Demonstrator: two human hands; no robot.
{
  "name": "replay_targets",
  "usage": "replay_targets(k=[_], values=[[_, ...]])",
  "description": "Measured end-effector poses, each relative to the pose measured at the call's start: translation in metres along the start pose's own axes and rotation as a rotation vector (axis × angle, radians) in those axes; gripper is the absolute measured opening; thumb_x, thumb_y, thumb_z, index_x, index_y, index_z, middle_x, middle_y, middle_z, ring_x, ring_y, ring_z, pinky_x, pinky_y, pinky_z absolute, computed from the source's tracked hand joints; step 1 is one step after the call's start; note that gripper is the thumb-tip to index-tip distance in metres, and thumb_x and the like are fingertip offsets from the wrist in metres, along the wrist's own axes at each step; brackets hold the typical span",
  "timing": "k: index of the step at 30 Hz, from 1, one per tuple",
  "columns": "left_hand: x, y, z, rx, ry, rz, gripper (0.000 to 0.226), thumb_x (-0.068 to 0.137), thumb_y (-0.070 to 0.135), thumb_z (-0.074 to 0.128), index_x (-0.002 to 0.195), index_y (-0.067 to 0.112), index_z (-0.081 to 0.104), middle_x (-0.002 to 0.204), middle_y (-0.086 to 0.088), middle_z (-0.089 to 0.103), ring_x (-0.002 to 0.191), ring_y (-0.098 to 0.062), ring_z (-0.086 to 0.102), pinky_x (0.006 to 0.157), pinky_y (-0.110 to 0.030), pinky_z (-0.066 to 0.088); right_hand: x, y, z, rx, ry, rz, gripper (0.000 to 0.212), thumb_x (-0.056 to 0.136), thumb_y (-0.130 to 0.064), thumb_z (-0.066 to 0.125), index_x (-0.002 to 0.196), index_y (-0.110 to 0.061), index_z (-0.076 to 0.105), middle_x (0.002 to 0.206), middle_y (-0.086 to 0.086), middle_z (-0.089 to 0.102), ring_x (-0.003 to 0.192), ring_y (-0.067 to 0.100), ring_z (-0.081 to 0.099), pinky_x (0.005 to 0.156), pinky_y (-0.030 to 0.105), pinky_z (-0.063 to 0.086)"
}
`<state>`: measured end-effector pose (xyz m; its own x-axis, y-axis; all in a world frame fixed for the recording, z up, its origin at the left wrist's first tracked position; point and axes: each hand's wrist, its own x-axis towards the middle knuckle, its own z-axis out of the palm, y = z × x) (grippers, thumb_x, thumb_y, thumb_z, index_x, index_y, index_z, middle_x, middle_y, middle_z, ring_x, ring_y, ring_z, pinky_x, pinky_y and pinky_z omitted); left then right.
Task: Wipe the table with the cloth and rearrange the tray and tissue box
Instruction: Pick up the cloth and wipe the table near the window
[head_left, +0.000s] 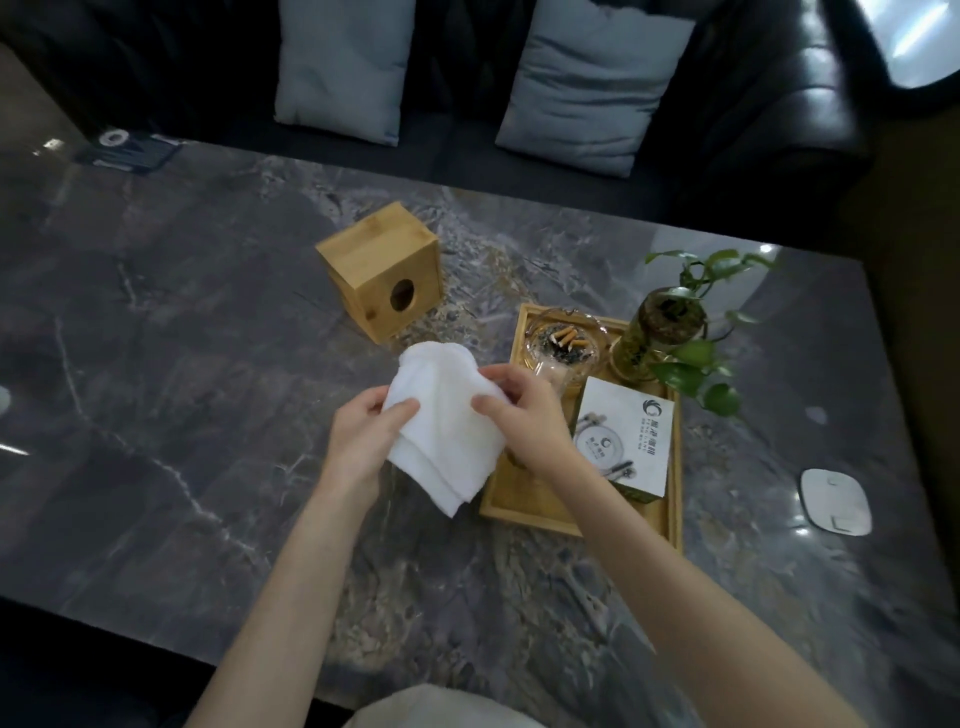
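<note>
A white cloth (447, 426) hangs folded above the dark marble table (182, 338), held between both hands. My left hand (358, 441) grips its left edge and my right hand (524, 415) pinches its right side. Behind the cloth a wooden cube tissue box (379, 270) lies on its side, with its round hole facing me. To the right lies a shallow wooden tray (519, 506), partly hidden by my right forearm.
On the tray stand a glass ashtray (563, 340) with cigarette butts, a potted plant (670, 322) in a glass jar and a white printed box (626, 441). A white flat device (835, 500) lies at the right. A black sofa with two grey cushions (343, 67) runs behind the table.
</note>
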<state>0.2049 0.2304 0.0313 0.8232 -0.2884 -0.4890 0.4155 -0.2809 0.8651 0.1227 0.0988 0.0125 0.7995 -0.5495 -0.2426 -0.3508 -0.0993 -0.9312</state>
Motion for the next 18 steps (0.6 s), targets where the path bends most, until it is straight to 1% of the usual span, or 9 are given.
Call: replay_targets(k=[3, 6, 8, 10, 11, 13, 14, 16, 18], values=[[-0.024, 0.031, 0.014, -0.065, -0.114, 0.007, 0.035, 0.082, 0.014, 0.062, 0.117, 0.008, 0.058, 0.105, -0.008, 0.065, 0.091, -0.02, 0.061, 0.076, -0.035, 0.052, -0.01, 0.002, -0.025, 0.245, 0.116, 0.102, 0.022, 0.083, -0.01, 0.06, 0.104, -0.015, 0.063, 0.106, 0.003, 0.062, 0.093, 0.013, 0.058, 0.074, 0.025, 0.049], [-0.051, 0.058, 0.033, -0.176, -0.273, 0.041, 0.029, 0.084, 0.011, 0.059, 0.112, 0.008, 0.059, 0.099, -0.007, 0.067, 0.086, -0.02, 0.064, 0.073, -0.034, 0.054, -0.02, 0.01, -0.046, 0.529, 0.152, 0.221, 0.021, 0.081, -0.007, 0.06, 0.098, -0.015, 0.068, 0.11, 0.01, 0.066, 0.105, 0.027, 0.06, 0.092, 0.042, 0.05], [-0.068, 0.069, 0.048, -0.194, -0.363, 0.07, 0.027, 0.084, 0.011, 0.059, 0.112, 0.009, 0.06, 0.097, -0.007, 0.069, 0.081, -0.018, 0.067, 0.067, -0.032, 0.057, -0.03, 0.011, -0.058, 0.735, 0.071, 0.222, 0.025, 0.083, -0.009, 0.057, 0.106, -0.008, 0.065, 0.11, 0.012, 0.066, 0.101, 0.026, 0.062, 0.084, 0.036, 0.053], [-0.084, 0.074, 0.062, -0.209, -0.432, 0.105, 0.024, 0.084, 0.01, 0.059, 0.108, 0.011, 0.061, 0.093, -0.005, 0.069, 0.073, -0.013, 0.069, 0.059, -0.026, 0.057, -0.044, 0.012, -0.065, 0.931, 0.035, 0.225, 0.034, 0.081, -0.025, 0.057, 0.109, -0.005, 0.062, 0.103, 0.01, 0.066, 0.091, 0.021, 0.063, 0.076, 0.028, 0.052], [-0.091, 0.075, 0.069, -0.231, -0.465, 0.11, 0.023, 0.084, 0.01, 0.059, 0.106, 0.012, 0.062, 0.092, -0.005, 0.069, 0.072, -0.012, 0.069, 0.058, -0.025, 0.057, -0.052, 0.013, -0.067, 1.047, 0.031, 0.25, 0.045, 0.078, -0.036, 0.059, 0.11, -0.005, 0.062, 0.107, 0.012, 0.065, 0.095, 0.023, 0.061, 0.083, 0.03, 0.05], [-0.104, 0.074, 0.084, -0.284, -0.529, 0.111, 0.021, 0.083, 0.011, 0.059, 0.104, 0.013, 0.062, 0.093, -0.005, 0.07, 0.078, -0.015, 0.068, 0.063, -0.027, 0.058, -0.064, 0.022, -0.07, 1.271, 0.014, 0.262, 0.064, 0.077, -0.053, 0.057, 0.121, -0.006, 0.059, 0.132, 0.018, 0.054, 0.112, 0.031, 0.053, 0.102, 0.04, 0.039], [-0.109, 0.072, 0.093, -0.32, -0.552, 0.109, 0.02, 0.084, 0.011, 0.058, 0.103, 0.014, 0.063, 0.092, -0.004, 0.07, 0.08, -0.016, 0.068, 0.064, -0.028, 0.058, -0.071, 0.023, -0.072, 1.355, -0.009, 0.221, 0.069, 0.079, -0.058, 0.052, 0.126, -0.009, 0.056, 0.138, 0.017, 0.049, 0.116, 0.032, 0.052, 0.104, 0.043, 0.037], [-0.117, 0.064, 0.109, -0.418, -0.563, 0.076, 0.018, 0.084, 0.009, 0.056, 0.101, 0.013, 0.063, 0.087, -0.002, 0.072, 0.076, -0.015, 0.07, 0.06, -0.026, 0.058, -0.083, 0.024, -0.077, 1.47, -0.031, 0.149, 0.074, 0.08, -0.066, 0.045, 0.13, -0.013, 0.054, 0.137, 0.014, 0.052, 0.114, 0.031, 0.057, 0.099, 0.042, 0.043], [-0.122, 0.051, 0.124, -0.517, -0.554, 0.004, 0.021, 0.084, 0.008, 0.055, 0.104, 0.013, 0.062, 0.091, -0.004, 0.072, 0.077, -0.016, 0.07, 0.06, -0.027, 0.058, -0.093, 0.029, -0.086, 1.546, -0.004, 0.118, 0.081, 0.074, -0.071, 0.049, 0.13, -0.013, 0.053, 0.135, 0.014, 0.054, 0.116, 0.032, 0.057, 0.099, 0.044, 0.045]])
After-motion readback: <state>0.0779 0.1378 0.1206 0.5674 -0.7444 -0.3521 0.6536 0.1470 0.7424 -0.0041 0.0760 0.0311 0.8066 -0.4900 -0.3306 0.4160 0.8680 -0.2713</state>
